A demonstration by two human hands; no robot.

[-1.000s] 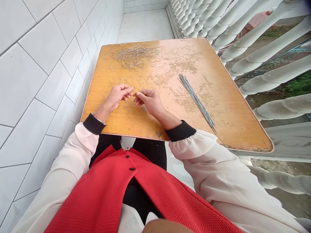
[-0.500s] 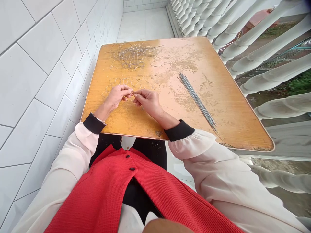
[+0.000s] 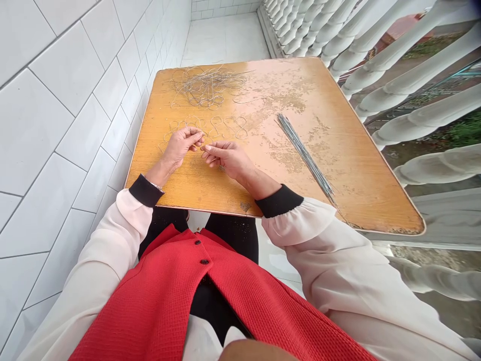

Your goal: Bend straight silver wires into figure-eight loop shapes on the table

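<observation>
Over the near left part of the wooden table (image 3: 180, 188), my left hand (image 3: 182, 146) pinches a thin piece of wire (image 3: 198, 120), which curves up past the fingertips. Close by on its right, my right hand (image 3: 225, 158) has thumb and forefinger closed at the lower end of that wire; the exact contact is too small to make out. Just beyond the hands lies a row of wires bent into figure-eight shapes (image 3: 239, 128), partly hidden by my left hand.
A tangled heap of bent wire (image 3: 210, 87) covers the table's far left. On the right lies a bundle of straight wires (image 3: 306, 158). A white tiled wall (image 3: 78, 140) runs along the left, and a white balustrade (image 3: 391, 100) along the right.
My hands have moved slightly apart, the right one a little down and toward me. A curved bit of wire now shows above my left fingertips.
</observation>
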